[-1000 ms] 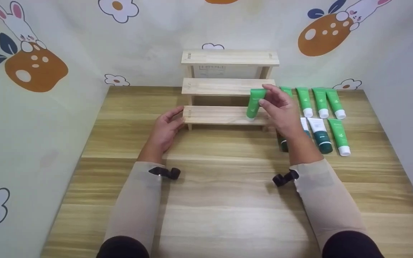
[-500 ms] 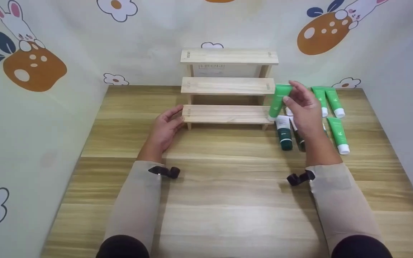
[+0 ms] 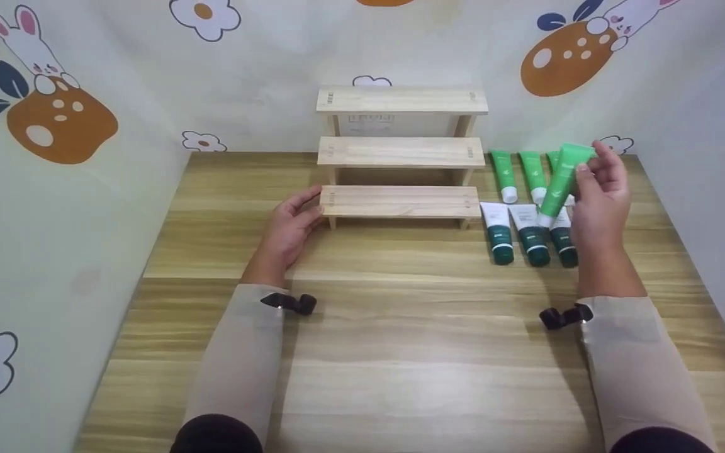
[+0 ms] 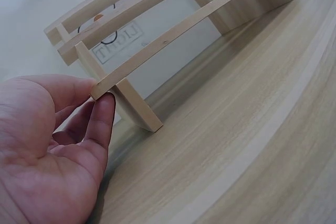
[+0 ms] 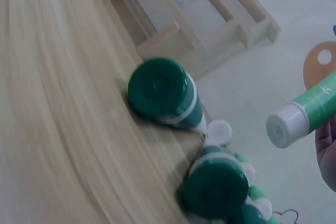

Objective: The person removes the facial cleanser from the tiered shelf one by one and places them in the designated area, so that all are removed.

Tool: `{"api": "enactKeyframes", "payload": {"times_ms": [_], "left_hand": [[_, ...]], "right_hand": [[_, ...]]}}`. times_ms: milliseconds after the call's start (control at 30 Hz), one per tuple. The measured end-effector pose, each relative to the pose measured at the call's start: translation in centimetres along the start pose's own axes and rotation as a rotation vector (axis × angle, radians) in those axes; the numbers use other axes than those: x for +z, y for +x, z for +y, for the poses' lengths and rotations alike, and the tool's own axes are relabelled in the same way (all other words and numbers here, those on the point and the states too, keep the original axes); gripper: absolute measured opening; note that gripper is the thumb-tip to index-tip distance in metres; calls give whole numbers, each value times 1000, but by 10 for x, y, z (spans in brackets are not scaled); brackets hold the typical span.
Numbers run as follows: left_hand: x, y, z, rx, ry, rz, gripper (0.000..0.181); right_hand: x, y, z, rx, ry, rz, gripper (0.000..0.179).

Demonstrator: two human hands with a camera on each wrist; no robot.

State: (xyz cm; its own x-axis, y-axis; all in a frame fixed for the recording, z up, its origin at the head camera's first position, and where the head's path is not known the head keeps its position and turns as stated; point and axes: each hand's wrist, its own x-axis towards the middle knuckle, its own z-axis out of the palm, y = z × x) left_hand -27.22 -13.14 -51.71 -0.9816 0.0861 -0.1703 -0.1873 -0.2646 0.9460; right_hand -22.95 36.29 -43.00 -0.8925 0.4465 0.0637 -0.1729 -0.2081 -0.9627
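Observation:
In the head view, a three-tier wooden step shelf stands at the back of the table. My left hand pinches the left end of its lowest board; the left wrist view shows the fingertips at that board's corner. Over the tubes on the right, my right hand pinches a green tube near its flat end. That tube tilts with its white cap downward, raised above the others. White-and-dark-green tubes lie below it in a front row.
Behind them lies a back row of green tubes with white caps, partly covered by the held tube and right hand. A patterned cloth wall encloses the wood-grain table at the back and sides.
My right hand has carried the green tube rightward, from in front of the lowest board to over the rows of tubes. The left hand and shelf have stayed put.

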Motion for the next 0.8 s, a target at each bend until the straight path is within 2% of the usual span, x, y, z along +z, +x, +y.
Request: {"api": "enactKeyframes", "payload": {"times_ms": [100, 433, 600, 800], "left_hand": [[-1, 0, 0, 3, -1, -6, 53], [-2, 1, 2, -6, 29, -14, 51], [-1, 0, 3, -1, 16, -10, 51], [0, -1, 1, 11, 11, -17, 52]], "right_hand": [[-12, 3, -5, 19, 32, 27, 42], [-50, 16, -19, -28, 148, 104, 37], [-69, 21, -22, -23, 136, 118, 38], [-91, 26, -26, 30, 70, 136, 41]]}}
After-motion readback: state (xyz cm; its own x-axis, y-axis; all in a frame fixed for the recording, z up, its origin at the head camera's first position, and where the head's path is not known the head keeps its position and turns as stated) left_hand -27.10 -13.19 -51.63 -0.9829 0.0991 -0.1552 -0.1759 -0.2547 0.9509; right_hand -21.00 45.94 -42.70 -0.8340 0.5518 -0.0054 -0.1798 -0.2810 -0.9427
